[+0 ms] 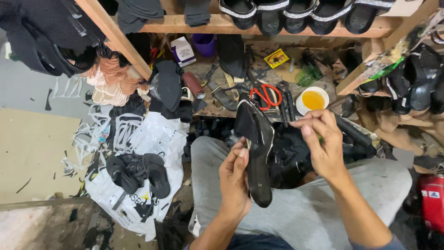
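A black sandal [257, 153] stands upright over my lap, toe end pointing up, its strap arching near the top. My left hand [234, 178] grips it at the middle of the sole from the left side. At the sandal's upper right my right hand [323, 143] has its fingers pinched together close to the strap; something small and greenish may sit between the fingertips, too small to make out. A white bowl of yellow glue [313, 100] sits on the low workbench just beyond my right hand.
Red-handled scissors [266, 95], pliers and scraps lie on the cluttered workbench [217, 109]. Finished black sandals with sparkly straps line the wooden shelf [296, 14]. Black soles rest on a white plastic bag [138, 171] on the floor at left. A red canister [432, 201] stands at right.
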A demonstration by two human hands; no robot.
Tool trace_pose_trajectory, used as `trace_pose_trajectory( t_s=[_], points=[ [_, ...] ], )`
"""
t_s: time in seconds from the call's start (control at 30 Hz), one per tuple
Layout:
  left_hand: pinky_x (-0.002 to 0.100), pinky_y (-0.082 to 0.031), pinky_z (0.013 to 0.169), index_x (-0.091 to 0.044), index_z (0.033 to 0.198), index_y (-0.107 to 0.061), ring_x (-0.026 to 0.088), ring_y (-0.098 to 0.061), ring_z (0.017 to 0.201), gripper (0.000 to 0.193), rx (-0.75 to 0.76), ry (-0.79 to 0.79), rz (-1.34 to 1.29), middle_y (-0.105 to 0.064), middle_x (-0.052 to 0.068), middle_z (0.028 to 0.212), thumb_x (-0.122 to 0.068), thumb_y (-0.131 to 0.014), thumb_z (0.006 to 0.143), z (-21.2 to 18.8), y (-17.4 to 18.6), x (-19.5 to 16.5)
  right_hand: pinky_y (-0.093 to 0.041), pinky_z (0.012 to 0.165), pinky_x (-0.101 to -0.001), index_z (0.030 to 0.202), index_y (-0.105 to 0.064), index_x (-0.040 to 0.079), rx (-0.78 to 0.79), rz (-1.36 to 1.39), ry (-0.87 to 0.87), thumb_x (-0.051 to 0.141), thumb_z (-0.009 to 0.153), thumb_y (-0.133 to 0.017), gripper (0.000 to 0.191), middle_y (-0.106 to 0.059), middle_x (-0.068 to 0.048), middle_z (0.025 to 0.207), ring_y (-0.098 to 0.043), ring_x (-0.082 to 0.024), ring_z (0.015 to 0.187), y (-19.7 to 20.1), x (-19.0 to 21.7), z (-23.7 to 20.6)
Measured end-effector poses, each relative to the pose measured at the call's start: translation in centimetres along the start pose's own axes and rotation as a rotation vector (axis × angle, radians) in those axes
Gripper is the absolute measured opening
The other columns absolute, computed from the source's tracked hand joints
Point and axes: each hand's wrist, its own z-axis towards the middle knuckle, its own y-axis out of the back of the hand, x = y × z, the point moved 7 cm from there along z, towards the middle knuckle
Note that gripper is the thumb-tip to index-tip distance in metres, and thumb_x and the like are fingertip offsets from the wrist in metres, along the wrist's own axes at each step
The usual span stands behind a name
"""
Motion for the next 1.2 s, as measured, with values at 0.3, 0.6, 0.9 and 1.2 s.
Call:
trace_pose_trajectory(
  t_s=[0.3,0.6,0.9,1.2],
  points=[
    [0.026,-0.055,0.090,-0.001,0.097,-0.063,0.010,-0.063,0.107,0.019,0.100,-0.005,-0.034,-0.051,0.007,0.152,-0.019,-0.063,0.103,-10.0,-12.0,-11.4,-0.019,0.127,-0.0536,0.143,-0.062,0.010,0.040,-0.162,0.274,0.059,0.111,-0.023,0.070,-0.037,-0.023,0.160,-0.030,-0.041,0.149,3.7,23.0,-6.6],
    [0.025,-0.057,0.086,0.001,0.100,-0.064,0.010,-0.065,0.104,0.023,0.086,-0.015,0.006,-0.053,0.009,0.149,-0.022,-0.061,0.104,-10.5,-11.9,-11.7,-0.025,0.121,-0.0535,0.138,-0.067,0.020,0.011,-0.389,0.387,0.059,0.106,-0.036,0.059,-0.048,-0.017,0.145,-0.036,-0.040,0.137,4.4,24.0,-7.1],
    [0.026,-0.056,0.086,0.002,0.103,-0.063,0.011,-0.065,0.105,0.022,0.105,-0.019,-0.009,-0.053,0.011,0.148,-0.021,-0.060,0.105,-0.7,-7.7,-2.9,-0.019,0.115,-0.0594,0.136,-0.070,0.028,-0.001,-0.620,0.451,0.060,0.103,-0.038,0.056,-0.054,-0.010,0.120,-0.042,-0.031,0.125,1.3,11.3,-3.0],
    [0.026,-0.057,0.089,0.005,0.122,-0.061,0.011,-0.065,0.106,0.032,0.066,-0.023,-0.027,-0.058,0.009,0.139,-0.021,-0.060,0.104,-3.0,-9.2,-2.2,-0.018,0.112,-0.0587,0.133,-0.074,0.030,-0.017,-0.709,0.530,0.056,0.108,-0.038,0.051,-0.058,-0.007,0.118,-0.045,-0.029,0.121,3.7,12.6,-4.8]
  ],
)
